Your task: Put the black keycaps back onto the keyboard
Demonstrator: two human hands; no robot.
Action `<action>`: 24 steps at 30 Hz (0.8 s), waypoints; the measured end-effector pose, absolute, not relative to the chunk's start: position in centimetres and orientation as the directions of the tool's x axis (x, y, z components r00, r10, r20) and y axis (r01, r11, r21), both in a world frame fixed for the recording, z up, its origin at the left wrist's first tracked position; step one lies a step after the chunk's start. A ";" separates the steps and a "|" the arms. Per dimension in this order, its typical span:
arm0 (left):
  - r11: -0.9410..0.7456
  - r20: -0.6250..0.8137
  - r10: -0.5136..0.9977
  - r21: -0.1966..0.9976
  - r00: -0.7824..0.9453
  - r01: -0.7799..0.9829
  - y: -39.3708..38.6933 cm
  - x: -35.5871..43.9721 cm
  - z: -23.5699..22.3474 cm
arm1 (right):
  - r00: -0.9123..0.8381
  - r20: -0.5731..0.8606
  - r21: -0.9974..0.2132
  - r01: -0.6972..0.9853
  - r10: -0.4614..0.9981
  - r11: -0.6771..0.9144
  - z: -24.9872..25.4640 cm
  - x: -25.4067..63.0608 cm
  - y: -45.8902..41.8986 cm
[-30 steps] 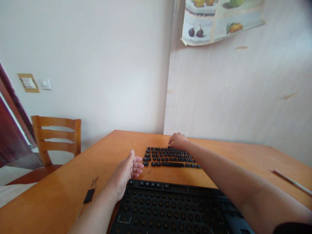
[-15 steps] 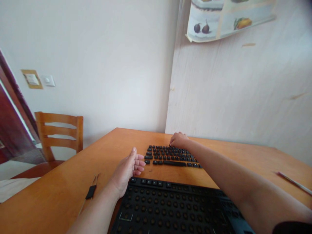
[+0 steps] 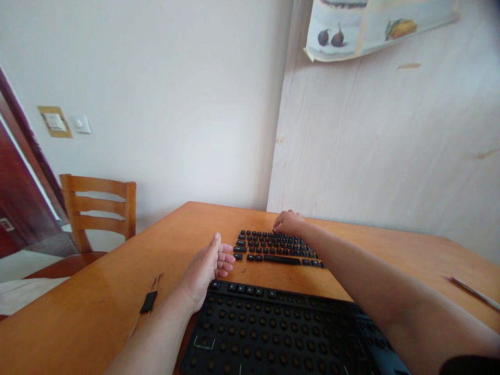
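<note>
A black keyboard base [image 3: 273,333] lies close in front of me, most of its key posts bare. A few keycaps [image 3: 250,289] sit in its top row toward the left. My left hand [image 3: 211,265] rests at the base's far left corner, fingers loosely apart and holding nothing. Beyond the base, loose black keycaps [image 3: 269,244] are laid out in rows on the table, with a long spacebar [image 3: 282,260] nearest. At the far row, my right hand [image 3: 289,223] pinches a keycap at its fingertips. My right forearm hides the right end of the rows.
Tweezers with a black grip [image 3: 148,302] lie on the wooden table [image 3: 97,302] left of my forearm. A thin pen-like stick [image 3: 474,292] is at the right. A wooden chair [image 3: 101,205] stands beyond the left edge, and walls [image 3: 195,104] rise behind the table.
The view has shifted slightly, so most things sit a little higher and further right in the picture. Both hands keep nearly the same pose and place.
</note>
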State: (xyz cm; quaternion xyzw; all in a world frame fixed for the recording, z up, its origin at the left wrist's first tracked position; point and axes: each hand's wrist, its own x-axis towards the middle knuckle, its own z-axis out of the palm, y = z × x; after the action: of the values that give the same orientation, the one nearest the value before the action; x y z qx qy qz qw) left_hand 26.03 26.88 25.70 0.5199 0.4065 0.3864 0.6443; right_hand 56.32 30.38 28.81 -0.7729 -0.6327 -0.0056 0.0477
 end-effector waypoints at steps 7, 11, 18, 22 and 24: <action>0.147 -0.110 0.922 0.986 0.371 -0.074 26.8 26.1 25.7 | 0.214 0.111 -0.143 0.970 0.970 -0.198 28.2 56.4 30.5; 0.140 -0.105 0.918 0.988 0.384 -0.063 26.8 26.0 25.7 | 0.224 0.140 -0.259 0.949 0.965 -0.182 28.1 57.1 30.6; 0.108 -0.086 0.913 0.994 0.400 -0.034 27.0 25.9 25.4 | 0.204 0.164 -0.540 0.837 0.965 -0.085 29.1 56.8 28.0; 0.110 -0.086 0.914 0.993 0.396 -0.038 26.9 26.0 25.7 | 0.175 0.177 -0.640 0.768 0.969 -0.022 30.3 55.5 24.7; 0.114 -0.091 0.915 0.993 0.392 -0.036 26.9 26.1 25.8 | 0.160 0.181 -0.668 0.745 0.970 0.002 30.9 54.9 23.1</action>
State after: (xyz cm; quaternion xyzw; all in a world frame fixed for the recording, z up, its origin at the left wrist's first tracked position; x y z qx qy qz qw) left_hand 26.10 26.93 25.81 0.5478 0.4013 0.3780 0.6293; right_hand 54.86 23.07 30.87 -0.6856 -0.6254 0.1703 0.3316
